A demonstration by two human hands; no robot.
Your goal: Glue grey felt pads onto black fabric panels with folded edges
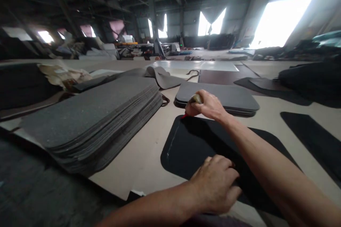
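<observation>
My right hand is wrapped around a squeeze bottle with a yellowish-brown end. Its red tip points down at the far left corner of a black mat with rounded corners. Along the mat's left side runs a thin, whitish line. Nearer to me, my left hand is over the mat's front edge, knuckles up and fingers curled. Whatever its fingers may hold is hidden beneath them. Both forearms cover part of the mat.
A tall stack of grey sheets stands on the left of the table. Just beyond the black mat lies a lower stack of grey mats. Another black piece lies at right, with dark material heaped behind it.
</observation>
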